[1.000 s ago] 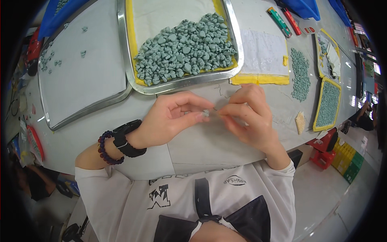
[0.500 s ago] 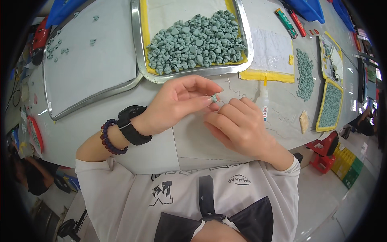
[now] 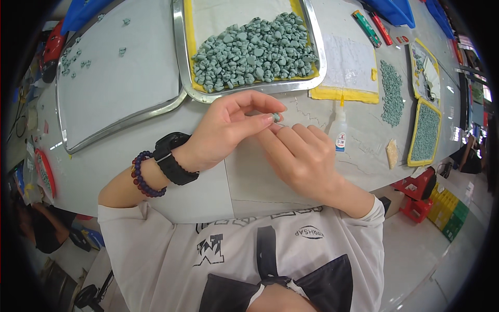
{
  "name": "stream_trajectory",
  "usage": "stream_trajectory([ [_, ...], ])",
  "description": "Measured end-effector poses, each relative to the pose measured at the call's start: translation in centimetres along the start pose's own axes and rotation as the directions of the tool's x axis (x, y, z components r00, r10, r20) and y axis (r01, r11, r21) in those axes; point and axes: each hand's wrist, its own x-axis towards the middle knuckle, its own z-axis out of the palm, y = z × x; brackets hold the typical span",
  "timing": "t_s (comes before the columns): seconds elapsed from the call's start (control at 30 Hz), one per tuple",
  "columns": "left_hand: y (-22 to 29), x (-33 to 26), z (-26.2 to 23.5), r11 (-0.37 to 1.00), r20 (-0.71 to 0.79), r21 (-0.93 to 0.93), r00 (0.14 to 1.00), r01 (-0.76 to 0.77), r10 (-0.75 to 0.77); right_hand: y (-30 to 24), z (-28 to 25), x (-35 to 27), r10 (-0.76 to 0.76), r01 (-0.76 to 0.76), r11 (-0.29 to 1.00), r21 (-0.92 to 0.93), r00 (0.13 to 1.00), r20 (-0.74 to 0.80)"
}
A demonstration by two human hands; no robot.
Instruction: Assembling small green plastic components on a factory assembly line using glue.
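Observation:
My left hand point(image 3: 231, 122) pinches a small grey-green moulded piece point(image 3: 276, 118) between thumb and fingertips, its other fingers curled above. Close against it is my right hand point(image 3: 306, 158), thumb and forefinger pressed together just below the piece. A thin sliver shows at those fingertips, too small to name. Beyond the hands, a metal tray point(image 3: 179, 47) lined with yellow-edged cloth holds a heap of similar grey-green pieces point(image 3: 254, 54). To the right of my right hand stands or lies a small clear squeeze bottle point(image 3: 340, 130) with a yellow nozzle.
At left, a second tray with white lining point(image 3: 122, 88) carries a few scattered pieces. A yellow-edged pad point(image 3: 348, 96) lies beyond the bottle. Farther right are a patch of tiny green pieces point(image 3: 392, 93), a filled yellow-rimmed tray point(image 3: 426, 135), a tan scrap point(image 3: 391, 154) and a green box point(image 3: 367, 28).
My right hand has shifted slightly left, its thumb and forefinger now straighter and nearer the piece. The left hand keeps its pinch, with the piece turned a little.

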Motion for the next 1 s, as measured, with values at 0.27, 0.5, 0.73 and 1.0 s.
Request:
stream_trajectory([
  [0.27, -0.2, -0.1, 0.1, 1.0, 0.022, -0.018, 1.0, -0.014, 0.014, 0.1, 0.7, -0.3, -0.026, 0.026, 1.0, 0.007, 1.0, -0.009],
  [0.5, -0.4, -0.1, 0.0, 1.0, -0.002, 0.018, 1.0, -0.02, 0.021, 0.4, 0.8, -0.1, -0.004, 0.004, 1.0, 0.019, 1.0, -0.007],
  [0.73, -0.7, -0.2, 0.3, 0.999, -0.027, 0.016, 0.998, -0.052, 0.052, 0.4, 1.7, -0.5, 0.012, -0.011, 1.0, 0.003, 0.998, -0.062],
  [1.0, -0.9, -0.2, 0.5, 0.996, -0.07, 0.01, 0.994, -0.086, 0.087, -0.1, 1.7, -0.4, 0.149, -0.147, 0.989, 0.032, 0.986, -0.081],
])
